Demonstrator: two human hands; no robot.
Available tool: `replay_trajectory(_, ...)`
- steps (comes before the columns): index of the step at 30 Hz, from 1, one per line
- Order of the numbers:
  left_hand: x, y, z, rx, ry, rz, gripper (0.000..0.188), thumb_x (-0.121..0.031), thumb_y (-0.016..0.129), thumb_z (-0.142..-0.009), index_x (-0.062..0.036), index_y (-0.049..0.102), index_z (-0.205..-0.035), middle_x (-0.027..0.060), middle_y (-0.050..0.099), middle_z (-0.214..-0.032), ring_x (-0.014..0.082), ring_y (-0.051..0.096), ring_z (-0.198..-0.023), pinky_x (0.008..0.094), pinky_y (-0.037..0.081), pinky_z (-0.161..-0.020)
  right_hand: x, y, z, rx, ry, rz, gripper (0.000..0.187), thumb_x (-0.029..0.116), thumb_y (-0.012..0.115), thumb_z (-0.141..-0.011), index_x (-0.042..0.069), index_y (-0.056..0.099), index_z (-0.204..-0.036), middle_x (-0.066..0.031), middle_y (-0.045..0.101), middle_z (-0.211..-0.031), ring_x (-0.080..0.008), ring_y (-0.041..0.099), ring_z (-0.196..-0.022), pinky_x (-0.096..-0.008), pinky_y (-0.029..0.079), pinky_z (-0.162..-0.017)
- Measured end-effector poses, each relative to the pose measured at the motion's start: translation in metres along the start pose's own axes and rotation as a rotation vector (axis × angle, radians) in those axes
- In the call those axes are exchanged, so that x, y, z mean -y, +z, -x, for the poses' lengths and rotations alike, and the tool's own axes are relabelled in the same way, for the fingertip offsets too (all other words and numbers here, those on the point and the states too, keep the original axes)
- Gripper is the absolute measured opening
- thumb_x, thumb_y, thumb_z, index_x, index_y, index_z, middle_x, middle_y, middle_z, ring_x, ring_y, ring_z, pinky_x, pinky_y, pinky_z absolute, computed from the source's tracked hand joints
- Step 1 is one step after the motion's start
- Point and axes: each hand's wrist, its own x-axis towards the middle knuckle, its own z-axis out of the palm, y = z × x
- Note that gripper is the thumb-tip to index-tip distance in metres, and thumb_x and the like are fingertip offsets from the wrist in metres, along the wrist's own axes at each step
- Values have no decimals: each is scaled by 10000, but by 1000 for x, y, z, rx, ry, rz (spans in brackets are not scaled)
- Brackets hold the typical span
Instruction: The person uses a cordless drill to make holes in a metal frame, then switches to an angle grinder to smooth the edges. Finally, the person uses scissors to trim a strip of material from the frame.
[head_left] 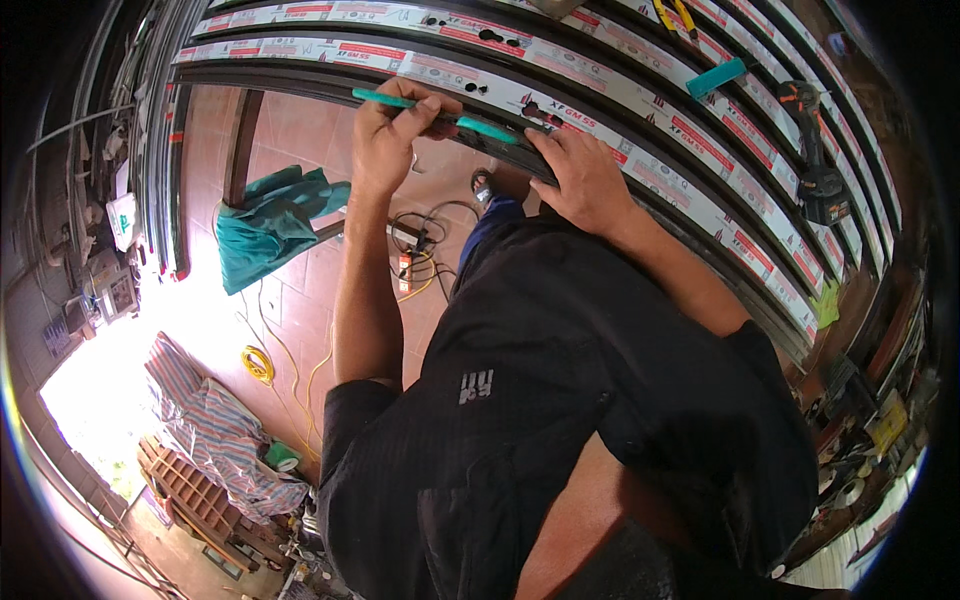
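Observation:
My left hand (395, 125) is closed round a slim teal stick (378, 97), whose end juts out past the fingers on the left. A second teal length (487, 131) shows between my hands against the dark metal profile (520, 155); whether both belong to one tool I cannot tell. On the profile's near edge, my right hand (590, 180) rests with its fingers bent round it, one fingertip close to the teal length. White and red protective film (560, 115) covers the long profiles beyond, with several dark cut-outs in it.
A cordless drill (820, 160), a teal block (715, 78) and yellow-handled pliers (677, 18) lie on the profiles to the right. Green cloth (275, 225) hangs at the left. Cables (430, 230) and a coiled yellow cord (257, 365) trail on the tiled floor. Striped sheeting (215, 420) stands behind left.

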Motion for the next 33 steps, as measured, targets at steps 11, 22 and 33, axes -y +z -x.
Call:
replay_trajectory(11, -15, 3, -38, 95, -70, -55, 259, -254, 663, -1061, 2, 689, -1037, 115, 790, -940, 168, 757, -733, 277, 598, -682, -3, 5, 1, 100, 45, 123, 694, 276, 771, -901, 81, 526, -1520, -163, 635, -1336, -384, 574, -1177, -486, 468, -987)
replay_trajectory(22, -18, 15, -60, 122, 7, -320, 372, -365, 693, -1044, -12, 651, -1154, 146, 787, -924, 177, 749, -671, 291, 593, -602, -5, 13, 6, 28, -42, 205, 778, 217, 760, -892, 121, 465, -1606, -132, 639, -1355, -321, 583, -1211, -438, 447, -1064)
replay_trajectory(33, 9, 72, -114, 325, -268, -896, 533, -462, 718, -995, 71, 713, -1013, 180, 764, -812, 229, 745, -591, 342, 602, -520, 19, 34, 25, -74, -45, 246, 902, 273, 842, -790, 204, 468, -1609, -157, 554, -1379, -371, 569, -1179, -563, 461, -995)
